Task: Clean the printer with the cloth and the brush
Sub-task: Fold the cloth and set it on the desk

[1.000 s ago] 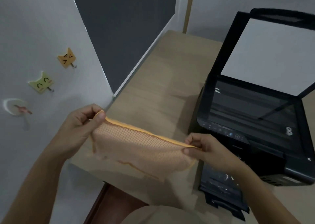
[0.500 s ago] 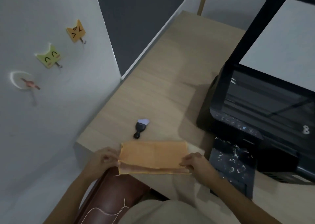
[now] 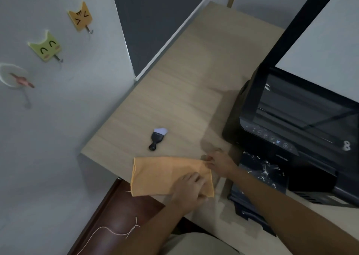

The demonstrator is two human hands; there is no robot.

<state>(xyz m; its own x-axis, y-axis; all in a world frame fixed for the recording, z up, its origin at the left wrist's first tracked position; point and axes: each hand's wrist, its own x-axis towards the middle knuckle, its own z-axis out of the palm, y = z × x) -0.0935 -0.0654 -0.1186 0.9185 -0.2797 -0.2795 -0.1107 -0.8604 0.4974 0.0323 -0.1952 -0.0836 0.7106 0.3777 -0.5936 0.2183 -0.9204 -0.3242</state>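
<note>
A folded orange cloth (image 3: 159, 175) lies flat on the wooden table (image 3: 174, 99) at its near edge. My left hand (image 3: 189, 189) rests on the cloth's right part, with fingers curled around its lower right corner. At the upper right corner, my right hand (image 3: 219, 162) pinches the cloth. A small black brush (image 3: 157, 139) with white bristles lies on the table just beyond the cloth, touched by neither hand. The black printer (image 3: 281, 134) stands to the right with its scanner lid (image 3: 326, 47) raised and its front tray (image 3: 258, 179) out.
A grey wall on the left carries cat-shaped hooks (image 3: 79, 16). A dark panel (image 3: 155, 21) stands behind the table's far left. A brown chair edge (image 3: 116, 212) with a loose thread sits below the table's near edge.
The cloth, stretched in the air a second ago, now lies folded on the table. My left hand has moved from its left edge to its right side, close to my right hand.
</note>
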